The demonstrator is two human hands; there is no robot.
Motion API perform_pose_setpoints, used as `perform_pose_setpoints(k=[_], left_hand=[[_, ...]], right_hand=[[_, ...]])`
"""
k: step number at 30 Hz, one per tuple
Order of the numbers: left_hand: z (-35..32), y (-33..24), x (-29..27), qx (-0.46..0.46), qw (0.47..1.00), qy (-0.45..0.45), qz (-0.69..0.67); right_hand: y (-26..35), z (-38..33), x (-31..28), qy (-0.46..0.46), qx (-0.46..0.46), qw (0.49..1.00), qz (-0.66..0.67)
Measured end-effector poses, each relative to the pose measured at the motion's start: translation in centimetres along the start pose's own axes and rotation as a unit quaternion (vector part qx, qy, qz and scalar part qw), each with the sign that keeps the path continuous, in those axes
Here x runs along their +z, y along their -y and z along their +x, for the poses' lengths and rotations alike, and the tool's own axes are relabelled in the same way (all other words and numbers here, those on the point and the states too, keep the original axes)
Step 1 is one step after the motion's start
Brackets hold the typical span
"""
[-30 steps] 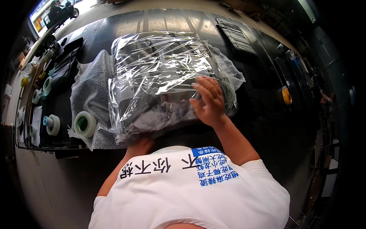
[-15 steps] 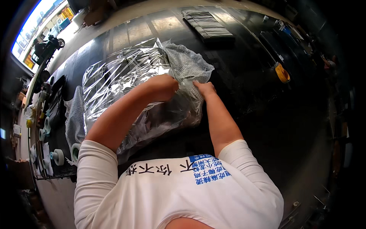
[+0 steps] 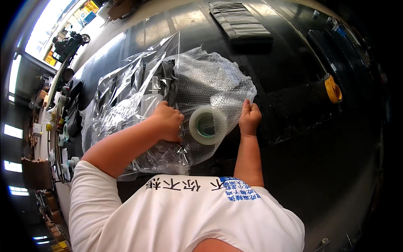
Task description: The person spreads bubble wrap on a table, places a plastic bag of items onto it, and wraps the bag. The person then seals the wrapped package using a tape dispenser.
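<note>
Dark and glossy, the tabletop (image 3: 294,138) fills my view, with tape rolls (image 3: 63,138) lined along its far left edge. Moving right, I see a clear plastic bag (image 3: 126,96) lying over dark items, then a sheet of bubble wrap (image 3: 210,80) spread beside it. My left hand (image 3: 168,122) rests as a curled fist on the plastic, its grip closed, touching a roll of clear tape (image 3: 207,124). My right hand (image 3: 249,117) pinches the bubble wrap's edge, grip closed on it. Farther right lies a yellow tool (image 3: 333,89).
</note>
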State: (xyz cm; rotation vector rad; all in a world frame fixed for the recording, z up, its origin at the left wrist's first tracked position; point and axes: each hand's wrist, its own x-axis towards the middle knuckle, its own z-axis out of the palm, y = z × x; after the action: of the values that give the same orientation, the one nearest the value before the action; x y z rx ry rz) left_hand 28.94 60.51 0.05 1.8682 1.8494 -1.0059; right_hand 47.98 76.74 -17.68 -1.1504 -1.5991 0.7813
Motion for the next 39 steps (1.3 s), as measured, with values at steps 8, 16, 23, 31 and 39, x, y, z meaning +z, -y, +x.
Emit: perform_pose_setpoints(k=[8, 16, 23, 31, 39], left_hand=[[7.5, -2.2, 0.6, 0.021, 0.997, 0.063, 0.037], [4.4, 2.3, 3.7, 0.006, 0.997, 0.069, 0.036], [6.8, 2.4, 3.6, -0.007, 0.978, -0.023, -0.207], [12.0, -2.9, 2.7, 0.029, 0.946, -0.105, -0.304], [9.0, -3.9, 0.0, 0.014, 0.916, -0.17, -0.363]], right_hand=[[-2.4, -1.2, -1.1, 0.036, -0.002, 0.999, 0.001], [-2.7, -1.1, -1.3, -0.004, 0.049, 0.997, 0.068], [-1.0, 1.7, -4.7, 0.185, 0.325, 0.895, 0.245], [8.0, -0.7, -5.2, 0.293, -0.221, 0.922, -0.126], [7.7, -3.5, -3.7, 0.308, -0.033, 0.911, -0.272]])
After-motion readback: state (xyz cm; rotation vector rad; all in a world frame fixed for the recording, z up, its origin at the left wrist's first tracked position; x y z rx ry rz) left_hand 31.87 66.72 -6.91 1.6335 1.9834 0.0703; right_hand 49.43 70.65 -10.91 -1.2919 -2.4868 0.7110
